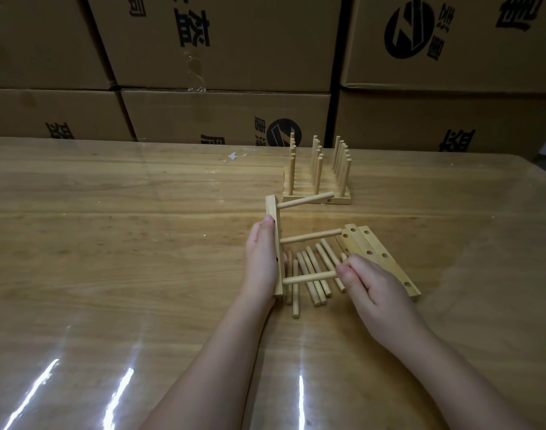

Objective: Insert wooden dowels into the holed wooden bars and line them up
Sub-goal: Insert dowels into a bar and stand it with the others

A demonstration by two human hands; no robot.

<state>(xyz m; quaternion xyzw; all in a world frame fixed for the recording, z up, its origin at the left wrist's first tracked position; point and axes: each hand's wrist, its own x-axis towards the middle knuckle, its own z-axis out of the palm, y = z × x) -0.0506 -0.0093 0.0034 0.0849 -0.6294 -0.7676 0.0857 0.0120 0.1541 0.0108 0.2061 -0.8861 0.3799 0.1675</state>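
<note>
In the centre of the frame the left hand (262, 259) holds one holed bar (273, 212) standing on its long edge on the table (110, 243). The fingers lie stretched along the back of the bar, and what seems to be the thumb tip shows on its front side, so the bar is held between them. The bar is of pale wood, long and flat. Three round dowels stick out of it sideways toward the right, one at the top, one in the middle and one at the bottom.

The right hand (377, 287) pinches the free end of the bottom dowel (309, 278) with curled fingertips. The other end of this dowel sits in the bar.

Under these dowels lie several loose dowels (295, 302), close together and a little fanned. Just right of them lie empty bars (368, 240) flat and side by side, with their round holes visible. The right hand partly covers them.

Farther back, above the centre, stand the finished bars (340, 200) pressed together, with their dowels upright in three rows. Behind the table are stacked cardboard boxes (225, 41) with black print.
</note>
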